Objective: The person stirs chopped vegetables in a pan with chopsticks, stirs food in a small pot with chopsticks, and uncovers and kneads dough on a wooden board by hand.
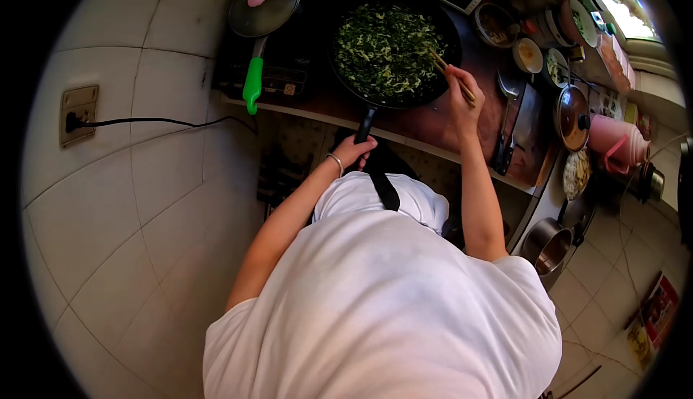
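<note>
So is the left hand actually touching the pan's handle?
Touching. The head view shows it plainly: the left hand grips the black handle of the pan, fingers closed around its near end.

Pale tiled wall (86,211), left; reddish-brown counter (426,121); bright window (629,15), upper right; tiles (603,291) below

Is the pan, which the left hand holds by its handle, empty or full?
The pan is not empty: chopped greens cover most of its bottom. Their depth, I cannot tell.
</note>
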The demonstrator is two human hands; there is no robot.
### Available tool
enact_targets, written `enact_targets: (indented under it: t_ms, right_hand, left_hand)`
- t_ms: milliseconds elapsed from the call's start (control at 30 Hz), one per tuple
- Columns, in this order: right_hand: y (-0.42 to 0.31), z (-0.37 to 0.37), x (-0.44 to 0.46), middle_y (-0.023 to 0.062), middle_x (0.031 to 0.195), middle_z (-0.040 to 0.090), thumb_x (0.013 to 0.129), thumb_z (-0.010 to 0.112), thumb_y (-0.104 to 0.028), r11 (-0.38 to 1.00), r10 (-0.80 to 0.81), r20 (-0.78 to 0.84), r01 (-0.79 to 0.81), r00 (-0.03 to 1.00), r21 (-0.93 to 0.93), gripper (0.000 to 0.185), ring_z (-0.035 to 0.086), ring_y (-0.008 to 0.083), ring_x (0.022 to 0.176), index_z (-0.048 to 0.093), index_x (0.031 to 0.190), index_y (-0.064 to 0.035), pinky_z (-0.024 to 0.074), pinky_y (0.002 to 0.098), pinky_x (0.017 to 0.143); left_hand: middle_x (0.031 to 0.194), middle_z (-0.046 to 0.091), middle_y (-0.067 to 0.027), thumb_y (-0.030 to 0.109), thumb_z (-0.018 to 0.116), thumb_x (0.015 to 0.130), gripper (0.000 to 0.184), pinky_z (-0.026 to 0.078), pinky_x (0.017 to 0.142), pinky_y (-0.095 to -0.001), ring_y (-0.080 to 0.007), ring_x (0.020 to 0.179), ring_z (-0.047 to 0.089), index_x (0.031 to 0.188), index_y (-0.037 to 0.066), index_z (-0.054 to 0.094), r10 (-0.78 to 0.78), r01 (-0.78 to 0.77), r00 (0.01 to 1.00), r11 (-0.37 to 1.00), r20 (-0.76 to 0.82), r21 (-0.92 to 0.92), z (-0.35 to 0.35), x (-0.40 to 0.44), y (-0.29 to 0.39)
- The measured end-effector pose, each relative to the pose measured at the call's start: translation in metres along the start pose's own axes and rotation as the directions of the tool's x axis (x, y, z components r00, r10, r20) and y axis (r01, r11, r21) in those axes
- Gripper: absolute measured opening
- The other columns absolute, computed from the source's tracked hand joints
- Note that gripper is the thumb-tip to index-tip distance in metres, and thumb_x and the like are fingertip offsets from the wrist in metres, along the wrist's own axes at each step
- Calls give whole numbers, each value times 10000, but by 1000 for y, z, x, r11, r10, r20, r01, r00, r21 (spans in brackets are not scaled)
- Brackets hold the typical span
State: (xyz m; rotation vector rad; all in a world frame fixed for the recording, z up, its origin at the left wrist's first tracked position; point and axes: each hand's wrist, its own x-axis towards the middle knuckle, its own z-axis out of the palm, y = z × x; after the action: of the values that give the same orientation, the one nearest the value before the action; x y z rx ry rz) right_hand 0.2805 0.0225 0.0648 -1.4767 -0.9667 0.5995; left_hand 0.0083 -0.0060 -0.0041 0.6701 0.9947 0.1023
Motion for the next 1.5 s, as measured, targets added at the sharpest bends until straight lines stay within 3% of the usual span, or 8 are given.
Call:
enact_targets:
  t_ms: [133, 500, 733, 833, 1033, 1200, 1400, 1500]
  right_hand:
    - [22, 29, -25, 129, 940, 665, 847, 578, 52, 920, -287, 92, 301, 953, -251, 154, 657, 226, 843, 652, 954, -30, 495, 273, 730]
    - [-48, 102, -71, 156, 1006, 608, 786, 608, 52, 962, -228, 260, 258, 938, -86, 201, 629, 346, 847, 623, 961, -45, 516, 342, 706]
    - [-48, 31, -90, 146, 960, 644, 794, 588, 52, 953, -69, 378, 174, 923, -250, 159, 652, 320, 825, 638, 911, -43, 522, 336, 676]
    - [-18, -18, -59, 165, 957, 649, 786, 588, 76, 902, -229, 403, 349, 886, -254, 179, 649, 321, 875, 637, 924, -27, 519, 337, 754]
    - [-22, -38, -10, 117, 950, 671, 822, 609, 61, 993, -51, 111, 62, 992, -99, 164, 650, 171, 844, 646, 971, 2, 495, 250, 732]
    - [7, -29, -44, 114, 905, 669, 810, 600, 67, 913, -240, -25, 217, 971, -345, 140, 655, 212, 844, 653, 918, -5, 499, 283, 753]
    - [-17, 43, -57, 116, 919, 669, 827, 604, 45, 1000, 27, 104, -27, 994, -6, 113, 657, 191, 821, 652, 915, -7, 494, 264, 694]
    - [-32, 31, -59, 113, 915, 667, 817, 615, 53, 990, -115, 163, 128, 980, -67, 127, 660, 198, 823, 653, 922, -7, 498, 263, 693]
  left_hand:
    - [642, 476, 6, 280, 644, 871, 219, 392, 415, -276, -109, 469, 464, 977, 114, 548, -71, 70, 997, 997, -30, -34, 9, -11, 12]
    - [616, 475, -7, 257, 658, 862, 215, 417, 411, -304, -138, 453, 479, 929, 105, 520, -67, 65, 997, 997, -34, -49, 12, -15, 20]
    - [618, 471, -7, 262, 667, 854, 225, 411, 407, -298, -133, 455, 478, 920, 111, 513, -77, 74, 997, 995, -32, -71, 16, -20, 24]
    - [624, 467, 5, 277, 666, 860, 256, 404, 418, -286, -119, 461, 465, 969, 109, 507, -127, 125, 992, 986, -7, -110, 11, -21, 25]
    - [620, 467, 8, 289, 655, 867, 263, 406, 415, -285, -113, 457, 463, 982, 99, 515, -92, 92, 996, 996, -7, -22, 2, -15, 16]
    - [618, 467, 10, 289, 653, 870, 260, 406, 414, -283, -110, 453, 461, 978, 97, 515, -96, 95, 995, 995, -27, -15, 2, -13, 15]
    - [617, 465, 11, 294, 658, 866, 259, 402, 422, -277, -110, 454, 458, 973, 108, 511, -77, 77, 997, 997, 1, -28, -1, -13, 13]
    - [614, 460, 10, 283, 662, 863, 254, 397, 415, -273, -110, 443, 450, 970, 111, 509, -94, 93, 995, 995, -23, -31, 1, -16, 17]
